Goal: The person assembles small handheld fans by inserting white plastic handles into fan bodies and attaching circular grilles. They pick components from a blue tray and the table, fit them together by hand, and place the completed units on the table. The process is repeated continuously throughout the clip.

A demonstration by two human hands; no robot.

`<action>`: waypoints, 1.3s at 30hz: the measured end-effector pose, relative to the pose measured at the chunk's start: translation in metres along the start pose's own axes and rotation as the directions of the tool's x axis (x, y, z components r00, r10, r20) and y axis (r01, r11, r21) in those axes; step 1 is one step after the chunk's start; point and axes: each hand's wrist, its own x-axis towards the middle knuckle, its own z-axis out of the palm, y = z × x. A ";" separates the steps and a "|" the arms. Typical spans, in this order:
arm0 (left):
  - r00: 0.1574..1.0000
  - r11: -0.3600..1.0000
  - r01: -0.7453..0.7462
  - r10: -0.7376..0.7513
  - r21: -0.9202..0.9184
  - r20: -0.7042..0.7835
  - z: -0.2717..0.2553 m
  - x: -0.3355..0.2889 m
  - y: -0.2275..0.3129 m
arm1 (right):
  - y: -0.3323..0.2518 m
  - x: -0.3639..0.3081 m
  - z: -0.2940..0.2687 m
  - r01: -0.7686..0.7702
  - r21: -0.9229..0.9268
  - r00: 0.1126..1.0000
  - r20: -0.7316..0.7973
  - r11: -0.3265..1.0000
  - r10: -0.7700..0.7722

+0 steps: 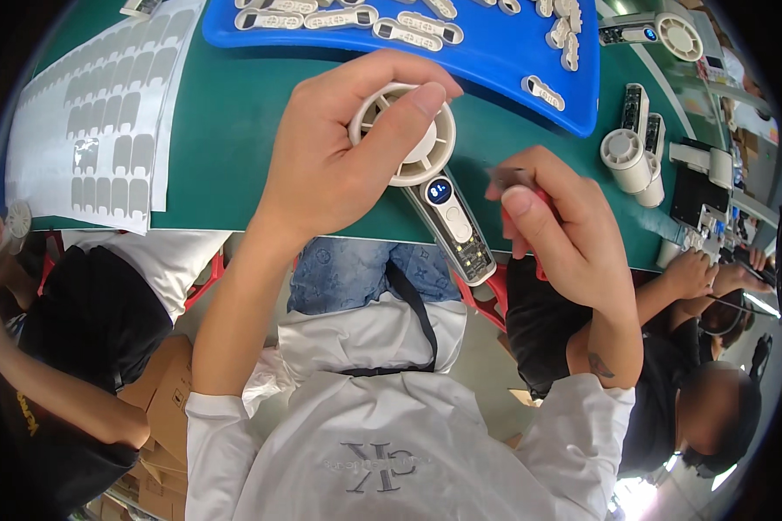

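Note:
My left hand [339, 148] is closed round the round head of a white handheld fan [447, 213], thumb lying across its grille. The fan's clear handle slants down to the right, showing a circuit board inside, a lit round display and a white button panel. Just right of the handle, my right hand [573, 226] pinches a small red-handled tool [540, 227] with a dark greyish flat tip. Its exact kind is hard to make out, since the fingers cover much of it. The tool appears apart from the fan.
A blue tray [495, 78] with several white fan parts lies at the far side of the green table [235, 113]. Sheets of grey stickers [104, 122] are at left. More fans [634, 161] stand at right. Co-workers sit on both sides; one person's hand [691, 273] works at right.

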 end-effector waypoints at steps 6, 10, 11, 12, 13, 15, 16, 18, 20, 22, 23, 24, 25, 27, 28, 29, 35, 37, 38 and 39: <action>0.999 0.999 -0.037 0.037 -0.009 -0.001 0.001 0.001 -0.004 | -0.006 0.006 0.009 0.077 -0.218 0.996 -0.026 0.973 -0.085; 0.999 0.999 -0.045 0.045 -0.007 0.001 0.000 0.002 -0.004 | -0.014 0.008 0.009 0.056 -0.310 0.998 0.005 0.949 -0.058; 0.999 0.999 -0.042 0.042 -0.008 -0.002 0.000 0.002 -0.004 | -0.014 0.010 0.010 0.062 -0.333 0.998 0.012 0.941 -0.061; 0.999 0.999 -0.040 0.040 -0.008 -0.005 0.000 0.001 -0.005 | -0.014 0.010 0.010 0.069 -0.328 0.998 0.008 0.942 -0.070; 0.999 0.999 -0.037 0.037 -0.008 -0.008 -0.001 0.001 -0.005 | -0.014 0.011 0.011 0.076 -0.323 0.997 0.004 0.944 -0.079; 0.999 0.999 -0.033 0.033 -0.003 -0.013 0.000 0.001 -0.006 | -0.014 0.010 0.011 0.083 -0.308 0.995 -0.024 0.948 -0.095; 0.999 1.000 -0.031 0.031 -0.001 -0.016 -0.001 0.002 -0.006 | -0.014 0.011 0.010 0.088 -0.297 0.993 -0.044 0.951 -0.105; 0.999 0.999 -0.048 0.048 -0.001 -0.014 -0.001 0.003 -0.008 | -0.016 0.011 0.008 0.071 -0.273 0.994 -0.058 0.959 -0.090; 0.999 0.999 -0.054 0.053 -0.005 -0.010 -0.001 0.003 -0.008 | -0.020 0.012 0.005 0.027 -0.244 0.998 -0.047 0.969 -0.040; 0.999 0.999 -0.047 0.047 -0.014 -0.003 -0.001 0.003 -0.007 | -0.018 0.014 0.005 0.081 -0.256 0.995 -0.034 0.963 -0.093; 0.999 0.999 -0.050 0.050 -0.006 -0.006 -0.001 0.003 -0.007 | -0.016 0.015 0.005 0.111 -0.261 0.992 -0.025 0.959 -0.122; 0.999 0.999 -0.054 0.054 0.002 -0.008 -0.001 0.003 -0.007 | -0.017 0.015 0.005 0.074 -0.243 0.997 -0.005 0.967 -0.077; 0.998 0.998 -0.057 0.057 0.010 -0.009 -0.001 0.003 -0.007 | -0.020 0.016 0.004 0.036 -0.226 0.999 0.017 0.973 -0.033; 0.997 0.998 -0.067 0.067 0.008 -0.032 0.000 0.003 -0.007 | -0.023 0.018 0.004 -0.020 -0.196 0.998 0.046 0.980 0.029; 0.996 0.997 -0.072 0.072 0.007 -0.044 0.000 0.003 -0.006 | -0.024 0.019 0.003 -0.038 -0.182 0.997 0.052 0.983 0.048; 1.000 0.998 0.008 -0.009 -0.055 -0.025 0.000 0.004 -0.003 | -0.024 0.018 0.003 -0.061 -0.165 0.996 0.051 0.984 0.071; 1.000 0.989 -0.005 0.006 -0.149 0.007 0.001 0.003 -0.005 | -0.025 0.019 -0.001 -0.105 -0.156 0.987 0.107 0.982 0.123; 1.000 0.978 -0.003 0.002 -0.208 -0.003 0.003 0.002 -0.010 | -0.026 0.020 0.000 -0.128 -0.148 0.982 0.117 0.981 0.146; 1.000 0.973 -0.003 0.001 -0.230 -0.005 0.003 0.002 -0.012 | -0.026 0.021 0.000 -0.138 -0.148 0.980 0.121 0.979 0.156; 1.000 0.972 -0.005 0.005 -0.236 -0.004 0.003 0.003 -0.012 | -0.026 0.021 0.000 -0.149 -0.149 0.978 0.125 0.978 0.168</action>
